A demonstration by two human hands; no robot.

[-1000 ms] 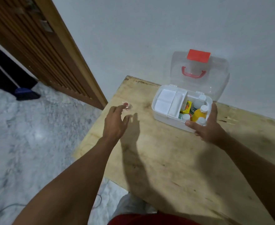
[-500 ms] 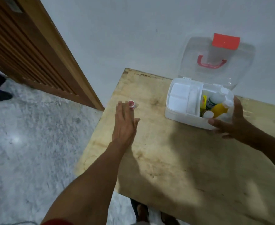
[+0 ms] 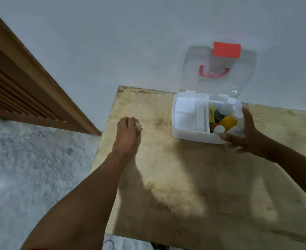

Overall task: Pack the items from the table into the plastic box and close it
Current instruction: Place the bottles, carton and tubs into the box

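The white plastic box (image 3: 188,131) stands at the table's far side, its clear lid (image 3: 199,69) with red latch and red handle leaning open against the wall. A white insert tray fills the box's left half; several bottles, one yellow (image 3: 228,121), stand in the right half. My right hand (image 3: 246,134) holds the box's near right corner, thumb on the front wall and fingers on the right side. My left hand (image 3: 127,134) lies on the table left of the box, its fingertips curled round a small clear item (image 3: 138,125), mostly hidden.
The wooden table (image 3: 193,186) stands against a grey wall, its left edge just beside my left hand. A brown slatted door runs along the left. Grey mottled floor lies below the table's left edge.
My left hand has closed its fingers over the small item that lay just beyond its fingertips. My right hand keeps its hold on the box. The camera has tilted further down.
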